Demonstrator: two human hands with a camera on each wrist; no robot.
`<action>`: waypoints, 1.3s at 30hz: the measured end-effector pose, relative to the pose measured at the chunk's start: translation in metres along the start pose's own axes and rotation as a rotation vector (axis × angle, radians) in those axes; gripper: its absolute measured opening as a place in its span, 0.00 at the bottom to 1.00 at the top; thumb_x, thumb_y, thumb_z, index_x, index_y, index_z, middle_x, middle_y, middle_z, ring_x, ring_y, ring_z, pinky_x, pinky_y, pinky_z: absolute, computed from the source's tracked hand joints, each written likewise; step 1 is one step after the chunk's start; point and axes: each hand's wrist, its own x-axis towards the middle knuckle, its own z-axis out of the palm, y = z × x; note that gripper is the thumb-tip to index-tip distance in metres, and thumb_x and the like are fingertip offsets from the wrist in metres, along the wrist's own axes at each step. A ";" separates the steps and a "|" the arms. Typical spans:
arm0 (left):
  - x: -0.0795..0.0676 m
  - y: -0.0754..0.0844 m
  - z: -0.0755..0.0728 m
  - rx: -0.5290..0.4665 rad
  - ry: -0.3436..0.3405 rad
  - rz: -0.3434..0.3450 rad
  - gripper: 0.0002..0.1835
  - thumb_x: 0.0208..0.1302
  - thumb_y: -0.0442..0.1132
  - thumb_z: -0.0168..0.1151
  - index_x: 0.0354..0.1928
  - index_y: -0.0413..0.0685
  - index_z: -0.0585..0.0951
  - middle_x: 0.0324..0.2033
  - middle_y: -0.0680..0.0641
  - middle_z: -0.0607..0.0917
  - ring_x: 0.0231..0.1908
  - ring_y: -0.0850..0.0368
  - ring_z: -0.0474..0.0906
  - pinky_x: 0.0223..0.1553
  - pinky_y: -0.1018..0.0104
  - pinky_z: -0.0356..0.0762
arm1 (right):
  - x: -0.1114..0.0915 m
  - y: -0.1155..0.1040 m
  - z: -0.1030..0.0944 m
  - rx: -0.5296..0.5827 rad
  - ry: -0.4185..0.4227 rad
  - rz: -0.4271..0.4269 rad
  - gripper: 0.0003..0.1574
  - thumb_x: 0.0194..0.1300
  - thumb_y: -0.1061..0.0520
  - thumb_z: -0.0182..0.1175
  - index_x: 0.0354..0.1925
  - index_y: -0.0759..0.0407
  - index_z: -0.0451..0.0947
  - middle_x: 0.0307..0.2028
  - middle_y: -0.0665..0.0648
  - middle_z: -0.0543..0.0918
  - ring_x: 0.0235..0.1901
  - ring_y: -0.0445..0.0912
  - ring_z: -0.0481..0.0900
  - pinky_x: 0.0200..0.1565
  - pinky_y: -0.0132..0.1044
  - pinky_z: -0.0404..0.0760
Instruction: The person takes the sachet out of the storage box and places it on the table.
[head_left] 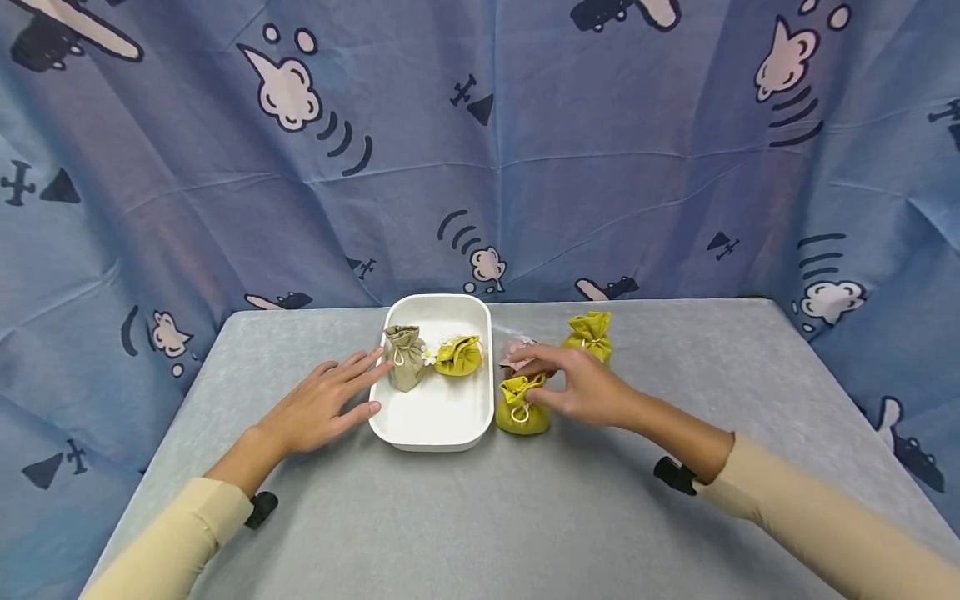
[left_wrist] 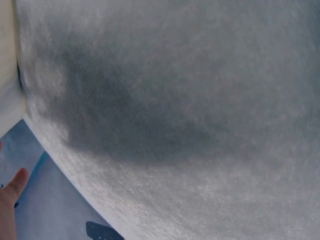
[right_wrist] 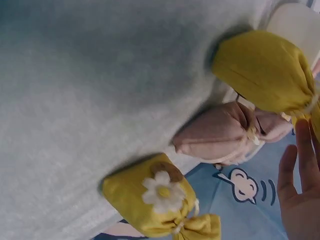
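Observation:
Thumb and fingers of my right hand pinch the gathered neck of a yellow drawstring pouch, just right of a white tray. In the right wrist view the fingers meet that yellow pouch at its tie. A pink pouch lies beside it, mostly hidden behind the hand in the head view. My left hand is spread, fingertips at the tray's left rim. Inside the tray are a grey-beige pouch and a yellow pouch, with a small white flower between them.
Behind the right hand stands another yellow pouch, which bears a white flower in the right wrist view. The grey table ends at the back against a blue printed curtain.

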 end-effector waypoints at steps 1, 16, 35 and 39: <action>0.000 0.000 0.000 0.000 -0.001 -0.002 0.32 0.68 0.61 0.40 0.71 0.66 0.51 0.71 0.55 0.50 0.68 0.49 0.51 0.60 0.43 0.55 | 0.001 -0.001 -0.001 0.012 -0.008 0.001 0.34 0.53 0.61 0.69 0.58 0.51 0.71 0.48 0.46 0.81 0.44 0.38 0.79 0.44 0.36 0.77; -0.001 0.000 -0.001 -0.010 0.010 0.003 0.31 0.68 0.60 0.41 0.71 0.65 0.53 0.71 0.54 0.52 0.68 0.49 0.51 0.59 0.44 0.55 | 0.035 -0.017 -0.008 0.055 -0.027 -0.046 0.32 0.53 0.60 0.68 0.57 0.59 0.71 0.48 0.56 0.81 0.45 0.50 0.81 0.46 0.45 0.78; 0.000 -0.001 0.001 0.011 0.047 0.036 0.32 0.68 0.59 0.43 0.71 0.63 0.54 0.70 0.53 0.53 0.67 0.47 0.53 0.58 0.44 0.57 | 0.073 -0.012 0.002 -0.035 -0.084 0.030 0.35 0.53 0.61 0.68 0.59 0.58 0.68 0.53 0.55 0.78 0.52 0.46 0.76 0.47 0.47 0.76; 0.000 -0.001 0.001 0.010 0.046 0.031 0.31 0.68 0.60 0.42 0.71 0.64 0.54 0.71 0.54 0.52 0.67 0.48 0.53 0.59 0.45 0.57 | 0.080 -0.011 0.006 -0.038 -0.098 0.036 0.32 0.54 0.63 0.67 0.58 0.58 0.70 0.52 0.54 0.79 0.51 0.45 0.76 0.46 0.45 0.76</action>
